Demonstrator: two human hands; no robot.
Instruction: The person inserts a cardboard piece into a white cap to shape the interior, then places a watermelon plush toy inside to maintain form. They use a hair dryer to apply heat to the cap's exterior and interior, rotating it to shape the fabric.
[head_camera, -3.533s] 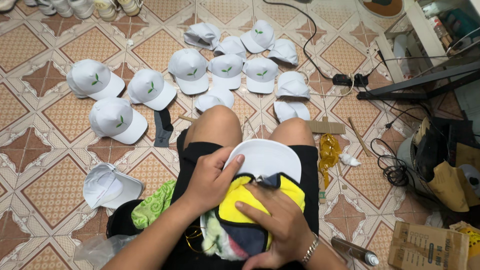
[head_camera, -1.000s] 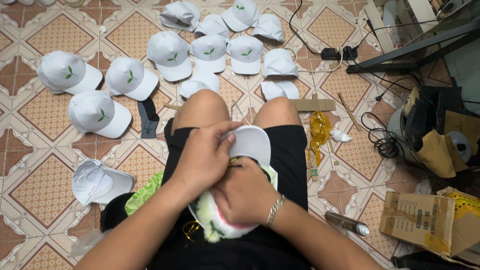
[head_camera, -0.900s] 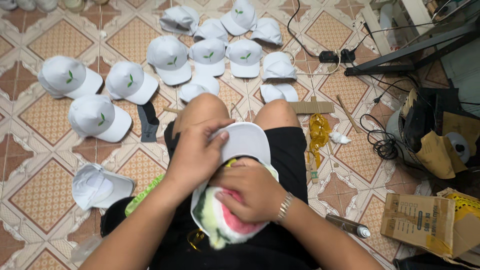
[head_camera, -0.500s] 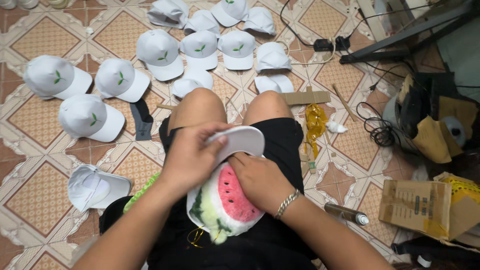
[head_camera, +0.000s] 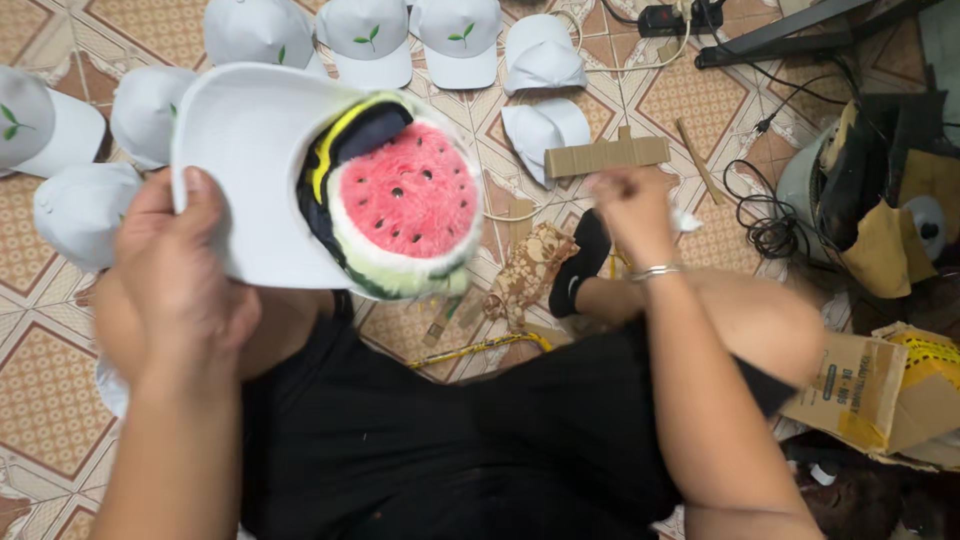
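Left hand grips smooth white cap by its curved brim, stuffed with fuzzy watermelon-patterned cloth. Blurred right hand: state indeterminate.

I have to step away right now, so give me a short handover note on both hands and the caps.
Left hand: grips the brim of the white baseball cap, lifted up, its crown stuffed with the round watermelon-print plush cushion.
Right hand: empty, loosely closed, over the patterned tile floor near the flat cardboard strip.
Done: this cap is stuffed.
Left: other white caps lie on the floor; whether they need filling is unclear.
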